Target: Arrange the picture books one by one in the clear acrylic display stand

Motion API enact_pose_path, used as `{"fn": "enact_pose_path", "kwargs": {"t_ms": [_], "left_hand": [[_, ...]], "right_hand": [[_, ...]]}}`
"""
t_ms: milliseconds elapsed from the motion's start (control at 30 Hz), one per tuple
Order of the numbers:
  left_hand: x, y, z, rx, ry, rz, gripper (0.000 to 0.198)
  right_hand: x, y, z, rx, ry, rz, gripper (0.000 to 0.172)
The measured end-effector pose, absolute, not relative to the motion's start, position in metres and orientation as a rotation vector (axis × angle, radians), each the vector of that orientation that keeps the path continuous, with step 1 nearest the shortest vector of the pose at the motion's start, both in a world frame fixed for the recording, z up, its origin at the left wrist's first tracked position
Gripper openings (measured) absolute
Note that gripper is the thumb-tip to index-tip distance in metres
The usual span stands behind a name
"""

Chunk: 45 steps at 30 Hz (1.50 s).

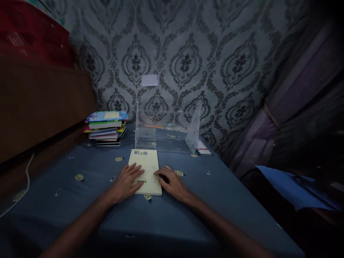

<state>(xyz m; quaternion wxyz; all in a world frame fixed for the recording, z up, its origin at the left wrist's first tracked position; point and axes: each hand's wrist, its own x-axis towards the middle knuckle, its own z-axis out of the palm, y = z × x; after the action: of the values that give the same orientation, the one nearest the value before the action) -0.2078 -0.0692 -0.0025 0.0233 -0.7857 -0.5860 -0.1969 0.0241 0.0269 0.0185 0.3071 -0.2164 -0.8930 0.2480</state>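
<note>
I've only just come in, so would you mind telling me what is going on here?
A person has both bare hands at a pale yellow book lying on a blue patterned cloth. The left hand lies spread over the cover's left side, while the right hand, fingers bent, is at its right edge; its exact grip is unclear. Just beyond the book stands a clear stand, with a stack of books to its left.

Dimly lit damask wallpaper [185,64] rises behind the cloth-covered table [215,204]. A tied-back purple curtain [302,71] hangs right of it; brown furniture [45,100] stands left.
</note>
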Motion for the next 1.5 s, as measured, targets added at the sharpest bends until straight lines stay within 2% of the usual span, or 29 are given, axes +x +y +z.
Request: {"fn": "enact_pose_path", "kwargs": {"t_ms": [500,867,1067,1200,1333,1500], "left_hand": [[-0.209,-0.07,-0.006,-2.455,-1.746,-0.599,0.047],[-0.222,-0.065,0.003,-2.547,-1.657,-0.583,0.049],[-0.235,-0.063,0.007,-2.589,-1.663,-0.614,0.04],[-0.236,-0.062,0.011,-2.478,-1.66,-0.648,0.039],[-0.213,-0.061,0.027,-2.404,-1.761,-0.473,0.042],[-0.162,-0.053,0.033,-2.396,-1.794,-0.133,0.063]], "right_hand": [[-0.016,0.137,-0.006,-0.586,-2.383,0.545,0.03],[-0.014,0.144,-0.005,-0.672,-2.369,0.583,0.028],[-0.009,0.141,0.001,-0.825,-2.235,0.714,0.023],[0.004,0.129,0.004,-0.903,-2.168,0.792,0.027],[0.024,0.104,0.008,-0.903,-2.118,0.966,0.029],[0.044,0.075,0.012,-0.854,-2.066,1.161,0.029]]}}
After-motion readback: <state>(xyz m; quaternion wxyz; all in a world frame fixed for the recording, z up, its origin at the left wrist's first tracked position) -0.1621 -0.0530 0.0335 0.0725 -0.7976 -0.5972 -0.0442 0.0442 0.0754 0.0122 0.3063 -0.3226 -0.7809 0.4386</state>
